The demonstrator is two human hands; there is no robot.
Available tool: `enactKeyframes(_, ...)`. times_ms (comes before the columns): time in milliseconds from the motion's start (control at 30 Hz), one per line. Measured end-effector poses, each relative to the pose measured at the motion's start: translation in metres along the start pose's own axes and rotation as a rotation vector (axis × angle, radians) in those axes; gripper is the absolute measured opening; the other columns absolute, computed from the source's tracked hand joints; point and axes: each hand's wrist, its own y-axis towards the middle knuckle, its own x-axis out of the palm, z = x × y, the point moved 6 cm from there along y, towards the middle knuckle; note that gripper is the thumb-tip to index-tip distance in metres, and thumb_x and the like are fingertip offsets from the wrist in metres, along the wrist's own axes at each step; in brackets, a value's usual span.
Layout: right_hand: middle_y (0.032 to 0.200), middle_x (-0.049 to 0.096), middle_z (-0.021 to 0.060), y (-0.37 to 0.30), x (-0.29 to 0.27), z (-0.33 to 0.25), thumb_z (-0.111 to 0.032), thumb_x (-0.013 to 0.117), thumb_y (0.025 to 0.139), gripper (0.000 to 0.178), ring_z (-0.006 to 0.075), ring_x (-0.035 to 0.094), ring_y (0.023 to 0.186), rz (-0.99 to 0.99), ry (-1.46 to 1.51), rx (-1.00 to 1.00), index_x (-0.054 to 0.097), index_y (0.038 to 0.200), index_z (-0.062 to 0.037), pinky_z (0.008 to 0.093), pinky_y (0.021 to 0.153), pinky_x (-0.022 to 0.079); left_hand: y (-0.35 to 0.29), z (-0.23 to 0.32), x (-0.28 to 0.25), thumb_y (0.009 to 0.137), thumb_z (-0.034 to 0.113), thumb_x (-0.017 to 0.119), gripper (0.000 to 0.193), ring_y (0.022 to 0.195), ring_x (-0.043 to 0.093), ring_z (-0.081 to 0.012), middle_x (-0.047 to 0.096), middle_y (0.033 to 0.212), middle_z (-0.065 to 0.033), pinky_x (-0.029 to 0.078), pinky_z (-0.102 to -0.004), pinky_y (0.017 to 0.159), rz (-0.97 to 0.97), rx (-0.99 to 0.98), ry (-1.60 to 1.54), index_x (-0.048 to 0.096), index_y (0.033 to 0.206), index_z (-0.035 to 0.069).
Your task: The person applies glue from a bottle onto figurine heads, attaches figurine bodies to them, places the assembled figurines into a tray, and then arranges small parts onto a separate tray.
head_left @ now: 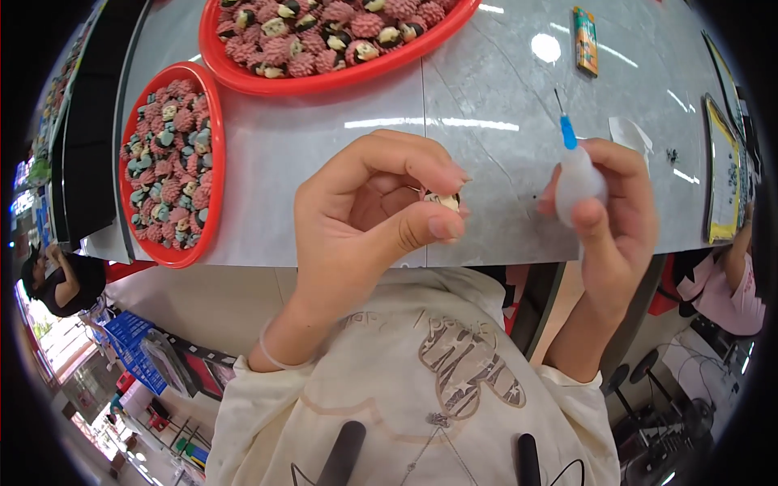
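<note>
My left hand (365, 202) pinches a small figurine (442, 199) between thumb and fingertips, above the table's near edge. Its cream and dark face side shows; the fingers cover most of the rest. To the right, my right hand (612, 211) is closed around a translucent white squeeze bottle (580, 188). The bottle is upright, with a blue nozzle (568, 134) and a thin needle tip pointing up and away from me. Needle and figurine are apart.
A large red basin (324, 84) of pink, black and cream figurines stands at the back. A smaller red basin (212, 162) with pink and blue-grey ones is at left. An orange-green packet (585, 42) lies far right on the grey table (275, 162). People sit at both sides.
</note>
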Motion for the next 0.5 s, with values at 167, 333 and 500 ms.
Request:
enactKeyframes(167, 0.085, 0.052, 0.0121, -0.009, -0.024, -0.015, -0.033, 0.061, 0.074, 0.046, 0.0158, 0.051, 0.075, 0.027, -0.149, -0.035, 0.046, 0.101, 0.0017, 0.0242, 0.068, 0.039, -0.001, -0.01, 0.004, 0.073, 0.022, 0.064, 0.03, 0.073, 0.057, -0.0165, 0.052, 0.091, -0.0139, 0.045, -0.0184, 0.055, 0.05, -0.107, -0.033, 0.05, 0.089, 0.001)
enactKeyframes(333, 0.091, 0.05, 0.0144, -0.002, -0.018, -0.024, -0.036, 0.06, 0.075, 0.046, 0.0187, 0.048, 0.086, -0.05, -0.058, -0.236, 0.047, 0.101, 0.0001, 0.0252, 0.073, 0.037, -0.001, -0.011, -0.001, 0.075, 0.025, 0.062, 0.036, 0.074, 0.056, -0.0163, 0.053, 0.093, -0.0143, 0.045, -0.0182, 0.057, 0.041, -0.149, -0.084, 0.049, 0.097, 0.001)
enactKeyframes(500, 0.095, 0.049, 0.0157, 0.002, -0.011, -0.026, -0.038, 0.057, 0.076, 0.047, 0.0204, 0.046, 0.092, -0.09, -0.009, -0.205, 0.046, 0.101, 0.0002, 0.027, 0.076, 0.038, -0.002, -0.012, -0.002, 0.075, 0.026, 0.062, 0.039, 0.072, 0.057, -0.0156, 0.053, 0.094, -0.0146, 0.045, -0.0187, 0.06, 0.049, -0.176, -0.095, 0.049, 0.099, 0.0)
